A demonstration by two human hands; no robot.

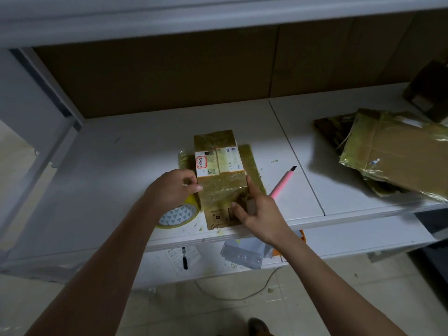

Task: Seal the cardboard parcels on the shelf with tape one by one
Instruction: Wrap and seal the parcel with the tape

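Yellowish tape already wraps most of the small cardboard parcel (217, 166) that lies on the white shelf (135, 151), near its front edge, and this parcel serves as the landmark in the single head view. Against the parcel's near left side is the left hand (173, 187), fingers curled in a pinching grip at the box edge, seemingly on the tape's edge, though what exactly it nips is too small to tell. At the parcel's near right corner is the right hand (257, 209): its index finger lies straight along the right edge, pressing the film down, the thumb spread across the near face, so this grip is loose and open, closed round nothing. The tape roll (178, 215) sits just beside the parcel's near left corner, partly under the left wrist. A pink utility knife (282, 184) lies to the parcel's right, close by. Further right, well apart, rests a flattened taped parcel (397, 154). The step in hand looks like smoothing a fresh strip over the near end. To do it well, I judge the left hand should keep the strip taut while the right finger rubs from the middle outward over the corner, pushing out wrinkles. Both forearms reach forward from below, converging on the parcel, wrists roughly level.
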